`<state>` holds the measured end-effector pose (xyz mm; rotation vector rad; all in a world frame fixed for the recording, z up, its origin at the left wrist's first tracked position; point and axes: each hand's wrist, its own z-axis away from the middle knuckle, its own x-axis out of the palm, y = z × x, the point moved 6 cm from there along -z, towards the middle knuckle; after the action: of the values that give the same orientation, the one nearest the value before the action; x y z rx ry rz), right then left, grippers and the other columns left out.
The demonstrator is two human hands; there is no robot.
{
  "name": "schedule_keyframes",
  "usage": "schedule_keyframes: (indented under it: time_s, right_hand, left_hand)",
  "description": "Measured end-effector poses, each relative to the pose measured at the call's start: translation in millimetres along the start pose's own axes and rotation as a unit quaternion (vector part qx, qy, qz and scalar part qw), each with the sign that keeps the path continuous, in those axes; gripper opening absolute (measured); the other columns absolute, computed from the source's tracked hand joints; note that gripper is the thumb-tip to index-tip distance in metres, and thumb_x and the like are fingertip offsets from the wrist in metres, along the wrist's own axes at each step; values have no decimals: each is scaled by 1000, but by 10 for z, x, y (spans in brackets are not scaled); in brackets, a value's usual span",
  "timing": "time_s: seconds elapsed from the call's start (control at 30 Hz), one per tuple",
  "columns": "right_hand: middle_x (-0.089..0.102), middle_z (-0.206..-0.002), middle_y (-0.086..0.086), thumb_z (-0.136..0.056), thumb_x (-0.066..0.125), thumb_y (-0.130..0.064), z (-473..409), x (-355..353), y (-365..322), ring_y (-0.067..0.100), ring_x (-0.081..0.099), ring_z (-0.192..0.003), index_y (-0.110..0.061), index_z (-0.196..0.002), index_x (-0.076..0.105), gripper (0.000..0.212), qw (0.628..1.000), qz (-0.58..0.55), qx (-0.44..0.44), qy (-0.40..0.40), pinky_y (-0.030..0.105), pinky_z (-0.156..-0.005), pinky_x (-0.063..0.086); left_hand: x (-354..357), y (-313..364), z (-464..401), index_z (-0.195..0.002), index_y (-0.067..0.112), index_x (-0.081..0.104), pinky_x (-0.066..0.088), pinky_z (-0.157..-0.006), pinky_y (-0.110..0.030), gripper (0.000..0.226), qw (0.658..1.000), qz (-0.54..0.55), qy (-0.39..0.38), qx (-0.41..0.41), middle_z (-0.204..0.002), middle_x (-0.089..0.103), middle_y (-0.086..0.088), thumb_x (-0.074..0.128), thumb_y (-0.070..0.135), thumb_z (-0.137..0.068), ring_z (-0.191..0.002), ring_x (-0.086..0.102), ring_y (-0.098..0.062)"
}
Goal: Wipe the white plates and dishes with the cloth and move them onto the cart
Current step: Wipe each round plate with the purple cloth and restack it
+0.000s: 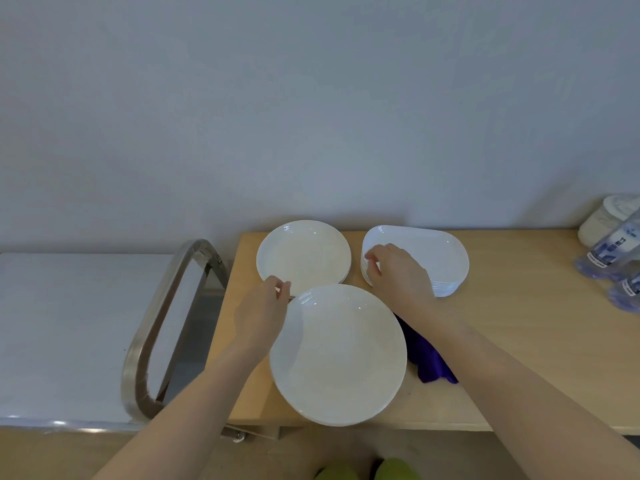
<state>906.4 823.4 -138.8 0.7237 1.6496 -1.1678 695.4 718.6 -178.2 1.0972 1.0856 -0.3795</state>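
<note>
Head view cuts off two bottles (620,268) at the right edge, their blue labels too blurred to read, beside a partly cropped white container (609,216). Taking the near plate (337,355) as landmark: the purple cloth (427,355) lies half hidden just right of it. Behind it sits a round plate stack (304,256), whose near rim the left hand (261,315) pinches. Behind-right, the right hand (398,275) curls on the rectangular dish stack (436,258). Left stands the cart (69,334) on the far side of its steel handle (162,323).
</note>
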Motion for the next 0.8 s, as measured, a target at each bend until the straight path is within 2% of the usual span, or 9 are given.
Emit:
schedule_keyframes:
  time_s: [0.07, 0.13, 0.23, 0.33, 0.4, 0.6, 0.73, 0.8]
  right_hand:
    - [50, -87, -2, -96, 38, -21, -161, 45, -146, 23, 49, -83, -18, -87, 51, 16, 1000, 5, -10, -15, 32, -64, 39]
    - [55, -97, -1, -94, 39, -16, -327, 135, -265, 25, 53, -90, -16, -97, 56, 17, 999, 1, -20, -38, 33, -69, 44]
    - [58, -113, 4, -94, 42, -12, -572, 364, -359, 27, 57, -99, -11, -113, 57, 24, 996, 20, -25, -83, 36, -76, 49]
    - [58, -108, 8, -92, 43, -9, -794, 627, -374, 25, 53, -89, -8, -105, 54, 17, 990, 69, -29, -120, 30, -62, 38]
    - [56, -107, 8, -91, 42, -7, -928, 756, -351, 24, 50, -86, -8, -103, 51, 15, 987, 82, -17, -136, 31, -60, 34]
    - [51, -117, 10, -88, 53, -5, -1241, 996, -351, 23, 50, -106, -6, -118, 44, 32, 980, 162, -43, -111, 27, -70, 37]
    - [50, -119, 12, -87, 58, -7, -1337, 1100, -307, 23, 51, -107, -4, -120, 41, 37, 973, 198, -33, -118, 26, -75, 44]
    - [51, -118, 12, -86, 61, -8, -1355, 1151, -281, 22, 55, -104, -3, -121, 40, 41, 970, 203, -28, -133, 26, -72, 44]
  left_hand:
    - [-19, -34, -153, -102, 14, 59, 42, -55, -28, 29, 1000, -18, 11, -13, -84, 62, 3, 38, 33, -100, -71, 56, -15]
    - [-26, -98, -312, -98, 14, 57, 34, -48, -23, 27, 998, -46, 16, -30, -74, 57, 4, 36, 31, -101, -62, 52, -12]
    - [18, -224, -545, -92, 15, 53, 28, -45, -22, 23, 995, -83, 5, -52, -70, 54, 3, 35, 25, -100, -57, 47, -9]
    - [101, -387, -732, -88, 19, 47, 29, -45, -22, 19, 993, -91, -4, -78, -68, 49, 6, 35, 27, -100, -57, 47, -9]
    - [171, -485, -833, -90, 22, 42, 30, -46, -22, 13, 991, -94, -10, -90, -69, 46, 8, 37, 29, -100, -57, 46, -8]
    - [348, -654, -1109, -90, 20, 39, 27, -43, -22, 14, 990, -101, -12, -94, -69, 42, 10, 42, 32, -98, -57, 44, -7]
    - [431, -709, -1233, -93, 18, 46, 24, -40, -20, 14, 988, -126, -4, -91, -66, 39, 12, 44, 31, -98, -53, 40, -5]
    - [465, -736, -1262, -92, 20, 44, 21, -38, -20, 10, 987, -131, -10, -97, -64, 38, 13, 46, 28, -97, -50, 38, -4]
